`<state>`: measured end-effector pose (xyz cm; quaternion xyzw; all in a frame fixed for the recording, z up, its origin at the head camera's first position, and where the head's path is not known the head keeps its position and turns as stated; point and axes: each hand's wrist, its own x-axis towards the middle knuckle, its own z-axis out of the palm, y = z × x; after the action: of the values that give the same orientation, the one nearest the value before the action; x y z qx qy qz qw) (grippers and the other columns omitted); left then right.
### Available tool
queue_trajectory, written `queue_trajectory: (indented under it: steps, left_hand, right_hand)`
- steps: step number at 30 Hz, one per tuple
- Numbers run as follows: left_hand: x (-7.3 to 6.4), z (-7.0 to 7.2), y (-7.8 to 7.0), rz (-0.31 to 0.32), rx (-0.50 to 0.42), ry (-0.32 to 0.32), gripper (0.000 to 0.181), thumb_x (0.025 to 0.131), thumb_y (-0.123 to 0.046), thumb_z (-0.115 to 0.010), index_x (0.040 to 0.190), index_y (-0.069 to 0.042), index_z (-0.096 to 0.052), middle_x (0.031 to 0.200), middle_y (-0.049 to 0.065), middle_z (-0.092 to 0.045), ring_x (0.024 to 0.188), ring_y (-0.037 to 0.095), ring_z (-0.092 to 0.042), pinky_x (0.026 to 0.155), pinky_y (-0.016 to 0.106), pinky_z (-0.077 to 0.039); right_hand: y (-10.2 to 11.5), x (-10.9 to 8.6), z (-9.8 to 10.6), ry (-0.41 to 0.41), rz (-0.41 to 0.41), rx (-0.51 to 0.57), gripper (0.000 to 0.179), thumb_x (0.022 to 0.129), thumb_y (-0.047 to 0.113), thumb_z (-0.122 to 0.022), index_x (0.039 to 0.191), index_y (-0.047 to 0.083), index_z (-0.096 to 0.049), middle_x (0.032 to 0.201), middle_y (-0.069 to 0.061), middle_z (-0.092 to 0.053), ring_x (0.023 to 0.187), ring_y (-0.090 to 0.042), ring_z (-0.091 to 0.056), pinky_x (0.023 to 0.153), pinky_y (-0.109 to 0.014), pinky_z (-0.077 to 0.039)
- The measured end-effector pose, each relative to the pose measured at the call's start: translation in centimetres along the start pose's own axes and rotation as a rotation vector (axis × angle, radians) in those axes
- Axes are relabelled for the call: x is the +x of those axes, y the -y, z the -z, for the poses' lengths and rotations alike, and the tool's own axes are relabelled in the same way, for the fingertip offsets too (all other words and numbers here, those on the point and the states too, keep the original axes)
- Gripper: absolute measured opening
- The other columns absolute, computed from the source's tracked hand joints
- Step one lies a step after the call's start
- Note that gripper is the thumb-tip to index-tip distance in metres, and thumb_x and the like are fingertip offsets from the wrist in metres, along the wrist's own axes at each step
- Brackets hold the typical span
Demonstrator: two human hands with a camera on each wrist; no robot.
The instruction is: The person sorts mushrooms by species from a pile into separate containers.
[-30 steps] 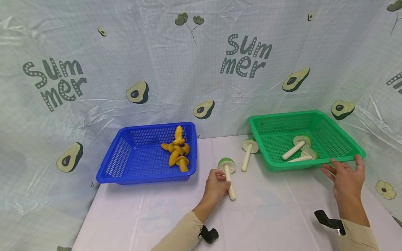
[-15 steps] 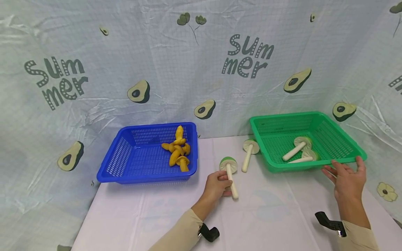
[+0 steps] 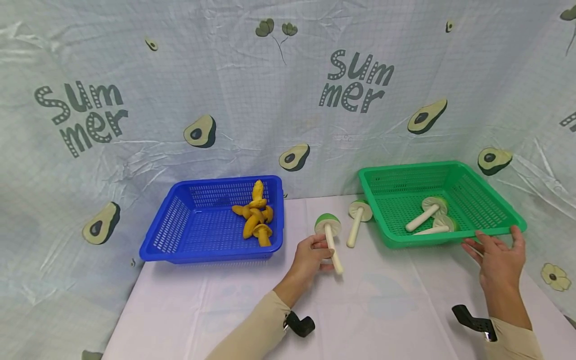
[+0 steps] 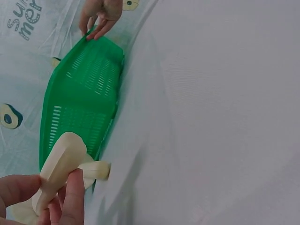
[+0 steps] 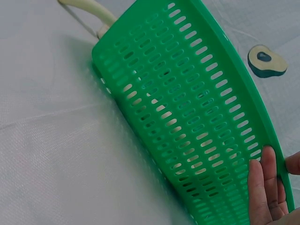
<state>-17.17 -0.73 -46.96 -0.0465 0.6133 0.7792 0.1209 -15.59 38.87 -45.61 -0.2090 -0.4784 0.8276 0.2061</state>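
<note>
My left hand (image 3: 310,260) pinches the pale stem of a green-capped toy mushroom (image 3: 328,227), its cap pointing away from me. The stem end (image 4: 63,157) sticks out past the thumb and fingers in the left wrist view. A similar mushroom (image 3: 355,227) lies on the table against the left side of the green basket (image 3: 490,192). Inside that basket are two more green-capped mushrooms (image 3: 423,217). At its front right corner my right hand (image 3: 499,257) grips the rim, thumb on one side and fingers (image 5: 258,187) under the other.
To the left stands a blue basket (image 3: 198,257) with several yellow mushrooms (image 3: 256,215) at its right end. A printed curtain (image 3: 243,100) hangs behind both baskets. White cloth (image 3: 396,310) covers the table.
My left hand has lifted the mushroom slightly, up and away from me, and its cap has tipped up. The right hand keeps its hold on the green basket's rim.
</note>
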Motion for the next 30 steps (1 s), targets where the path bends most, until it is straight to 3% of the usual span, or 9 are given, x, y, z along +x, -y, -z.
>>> queue_trajectory:
  steps: [13, 30]
  left_hand:
    - [1.4, -0.3, -0.9, -0.048, 0.009, 0.021, 0.046, 0.088, 0.006, -0.070, 0.132, 0.000, -0.060, 0.107, 0.013, -0.061, 0.089, 0.021, -0.069, 0.072, 0.043, -0.065]
    - [3.1, -2.2, -3.2, -0.074, 0.007, 0.023, 0.045, 0.089, 0.004, -0.072, 0.132, -0.005, -0.062, 0.105, 0.010, -0.061, 0.088, 0.020, -0.068, 0.069, 0.039, -0.065]
  right_hand:
    - [-0.2, 0.0, 0.1, 0.004, 0.008, -0.010, 0.105, 0.093, 0.008, -0.074, 0.161, 0.040, -0.002, 0.090, -0.001, -0.065, 0.065, -0.020, -0.074, 0.057, -0.034, -0.063]
    - [-0.2, -0.1, 0.2, -0.002, 0.008, 0.017, 0.103, 0.093, 0.004, -0.071, 0.161, 0.040, -0.004, 0.087, -0.003, -0.064, 0.063, -0.022, -0.074, 0.056, -0.035, -0.063]
